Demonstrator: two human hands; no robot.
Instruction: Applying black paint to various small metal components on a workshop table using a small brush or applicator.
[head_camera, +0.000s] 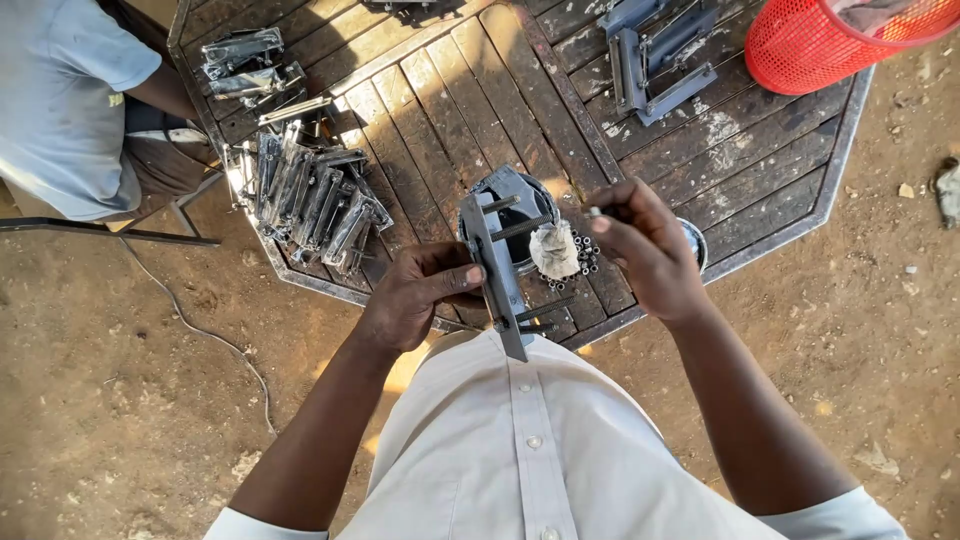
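With our left hand (418, 292) gripping the grey metal bracket (495, 262) upright over the wooden table's (440, 110) near edge, our right hand (640, 245) pinches a small nut (595, 211), best started squarely on a threaded bolt (520, 228).

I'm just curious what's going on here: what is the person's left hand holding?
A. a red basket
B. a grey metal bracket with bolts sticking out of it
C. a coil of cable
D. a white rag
B: the left hand grips a grey metal bracket with dark bolts standing out of it, held upright over the edge of the wooden table, while the right hand pinches a small part beside it.
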